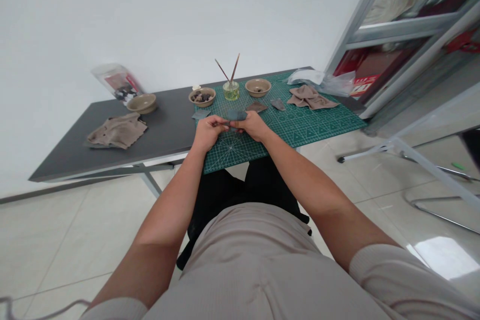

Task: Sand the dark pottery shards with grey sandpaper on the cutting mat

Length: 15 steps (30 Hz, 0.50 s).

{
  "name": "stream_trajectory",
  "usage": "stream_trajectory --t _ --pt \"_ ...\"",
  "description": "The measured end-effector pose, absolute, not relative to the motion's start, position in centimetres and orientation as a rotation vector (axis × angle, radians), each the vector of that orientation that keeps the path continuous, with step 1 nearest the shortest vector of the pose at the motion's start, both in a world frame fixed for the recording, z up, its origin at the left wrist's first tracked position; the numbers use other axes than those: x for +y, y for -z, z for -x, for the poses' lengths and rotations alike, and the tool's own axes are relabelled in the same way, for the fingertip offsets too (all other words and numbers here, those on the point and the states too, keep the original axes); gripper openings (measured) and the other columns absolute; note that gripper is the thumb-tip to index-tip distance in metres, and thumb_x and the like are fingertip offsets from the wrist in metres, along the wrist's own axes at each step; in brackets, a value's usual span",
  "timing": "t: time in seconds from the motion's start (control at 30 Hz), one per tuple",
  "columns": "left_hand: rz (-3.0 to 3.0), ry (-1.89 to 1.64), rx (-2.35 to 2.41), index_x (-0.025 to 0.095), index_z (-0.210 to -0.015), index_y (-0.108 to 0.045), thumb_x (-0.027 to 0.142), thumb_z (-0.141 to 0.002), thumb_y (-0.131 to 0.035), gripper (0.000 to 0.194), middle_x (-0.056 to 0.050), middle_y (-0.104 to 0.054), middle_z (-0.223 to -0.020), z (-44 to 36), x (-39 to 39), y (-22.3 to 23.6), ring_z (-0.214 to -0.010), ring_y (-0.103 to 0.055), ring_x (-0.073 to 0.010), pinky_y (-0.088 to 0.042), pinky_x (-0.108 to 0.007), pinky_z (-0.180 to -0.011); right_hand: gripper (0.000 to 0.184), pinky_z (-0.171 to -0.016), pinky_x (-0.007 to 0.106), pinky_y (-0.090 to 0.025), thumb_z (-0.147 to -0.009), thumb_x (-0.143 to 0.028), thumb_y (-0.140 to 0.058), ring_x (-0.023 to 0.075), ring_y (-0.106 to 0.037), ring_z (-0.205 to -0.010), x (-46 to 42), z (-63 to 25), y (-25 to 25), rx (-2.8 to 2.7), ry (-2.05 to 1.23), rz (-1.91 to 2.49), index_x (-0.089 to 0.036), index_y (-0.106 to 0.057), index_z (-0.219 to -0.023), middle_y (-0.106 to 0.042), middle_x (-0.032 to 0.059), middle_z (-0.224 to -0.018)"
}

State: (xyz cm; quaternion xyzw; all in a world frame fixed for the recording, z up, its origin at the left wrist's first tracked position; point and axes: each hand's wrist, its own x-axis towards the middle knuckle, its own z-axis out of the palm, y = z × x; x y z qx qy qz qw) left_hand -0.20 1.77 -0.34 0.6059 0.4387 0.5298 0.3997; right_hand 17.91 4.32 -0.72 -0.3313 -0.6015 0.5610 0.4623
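Note:
Both my hands meet over the green cutting mat on the dark table. My left hand is closed in a pinch on a thin brown stick-like tool. My right hand is closed on a small grey piece of sandpaper. The stick's tip lies against the grey piece between the two hands. More small grey and brown pieces lie on the mat just beyond my hands.
A bowl of dark bits, a glass jar with two sticks, another bowl and a third bowl stand at the back. Beige cloths lie left and right. Metal shelving stands at right.

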Motion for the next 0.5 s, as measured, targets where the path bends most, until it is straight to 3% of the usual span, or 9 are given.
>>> stream_trajectory --t 0.1,0.3,0.5 --pt "-1.515 -1.461 1.032 0.018 -0.070 -0.068 0.019 -0.060 -0.080 0.016 0.000 -0.071 -0.077 0.37 2.23 0.51 -0.073 -0.065 -0.0141 -0.054 -0.029 -0.075 0.049 -0.049 0.023 -0.042 -0.055 -0.051 -0.091 0.0117 -0.056 -0.057 4.23 -17.92 0.72 -1.422 -1.377 0.827 -0.015 -0.063 -0.074 -0.062 -0.0005 -0.062" --pt "-1.392 -1.483 0.995 0.020 -0.090 -0.073 0.028 -0.063 -0.081 0.029 0.002 -0.067 -0.074 0.17 2.27 0.46 -0.065 -0.062 -0.0122 -0.058 -0.030 -0.067 0.051 -0.054 0.023 -0.046 -0.056 -0.051 -0.090 0.0118 -0.059 -0.061 3.94 -17.94 0.56 -1.314 -1.401 0.800 -0.016 -0.061 -0.079 -0.064 -0.0007 -0.068" --pt "-1.454 -1.408 1.139 0.017 -0.093 -0.076 0.024 -0.061 -0.080 0.033 0.001 -0.068 -0.072 0.11 2.02 0.46 -0.068 -0.065 -0.0134 -0.058 -0.031 -0.075 0.052 -0.053 0.022 -0.046 -0.058 -0.051 -0.088 0.0107 -0.059 -0.059 3.87 -17.81 0.57 -1.271 -1.403 0.802 -0.017 -0.061 -0.087 -0.065 -0.0023 -0.070"
